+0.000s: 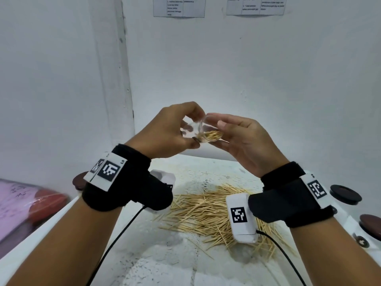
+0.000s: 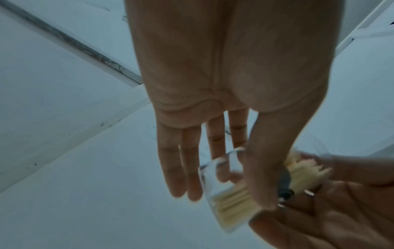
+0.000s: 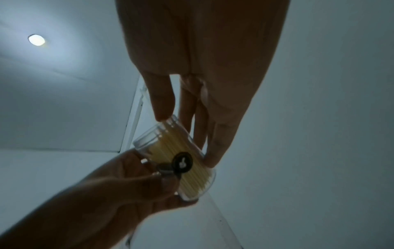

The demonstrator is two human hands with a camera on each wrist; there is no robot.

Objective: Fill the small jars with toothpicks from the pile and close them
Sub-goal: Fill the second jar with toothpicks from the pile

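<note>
A small clear jar [image 1: 206, 132], partly filled with toothpicks, is held tilted in the air in front of the white wall. My left hand [image 1: 190, 131] pinches one end of it between thumb and fingers. My right hand [image 1: 223, 134] grips the other end from the right. In the right wrist view the jar [image 3: 177, 156] shows a threaded rim under my right thumb and a small black round tag [image 3: 183, 164] by the left fingers. In the left wrist view toothpick tips [image 2: 304, 170] poke out of the jar [image 2: 228, 193] toward the right palm. The loose toothpick pile [image 1: 206, 211] lies on the table below.
The table has a white lace cloth [image 1: 206, 178]. Dark round lids lie at the right [image 1: 345, 194], [image 1: 371, 222] and one at the left [image 1: 79, 180]. A pink and red bundle [image 1: 31, 203] lies beyond the table's left edge. Wrist camera cables hang down.
</note>
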